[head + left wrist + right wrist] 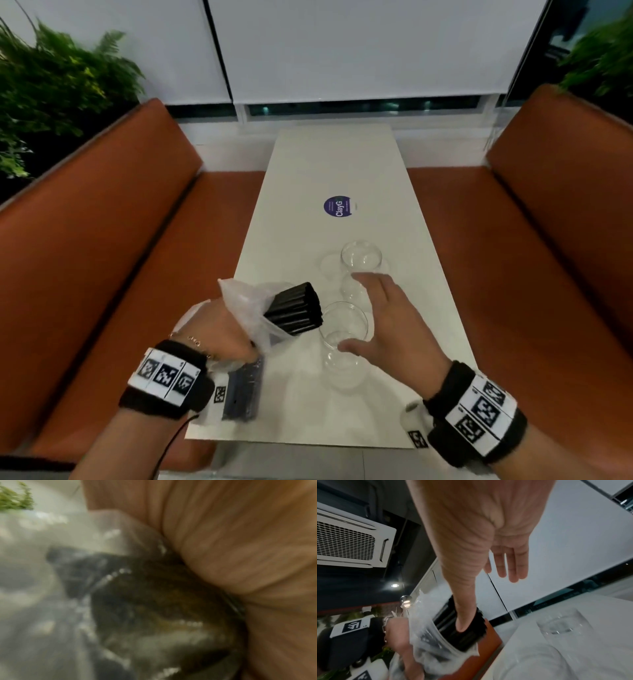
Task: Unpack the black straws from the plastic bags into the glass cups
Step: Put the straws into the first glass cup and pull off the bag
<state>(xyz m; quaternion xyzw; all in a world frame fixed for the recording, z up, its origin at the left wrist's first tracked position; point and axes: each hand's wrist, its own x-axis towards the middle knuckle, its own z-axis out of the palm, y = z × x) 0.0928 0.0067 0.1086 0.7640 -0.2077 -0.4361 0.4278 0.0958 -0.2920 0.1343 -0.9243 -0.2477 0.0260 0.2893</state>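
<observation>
Booth seating: orange benches point(113, 246) on both sides of a long white table point(329, 164), with a round purple sticker point(338, 206) on its top past the glasses. Green plants point(51, 89) stand behind the bench on my left. My left hand point(219, 329) is raised above the near-left part of the table and grips a clear plastic bag point(245, 305) around its middle, fingers curled round it; the bag is tilted with its open end toward the glasses. A bundle of black straws point(296, 313) sticks out of that open end, its tip just over the rim of the near glass cup point(344, 337). My right hand point(387, 318) hovers over the near cup, fingers straight and spread, thumb out, holding nothing; from the right wrist view the thumb point(462, 615) points toward the straw bundle, but I cannot tell if it touches. A second glass cup point(361, 260) stands farther along the table, just beyond my right fingertips. A second bag of straws point(243, 390) lies flat on the table below my left wrist. The left wrist view is blurred: only plastic and dark straws against my palm.
</observation>
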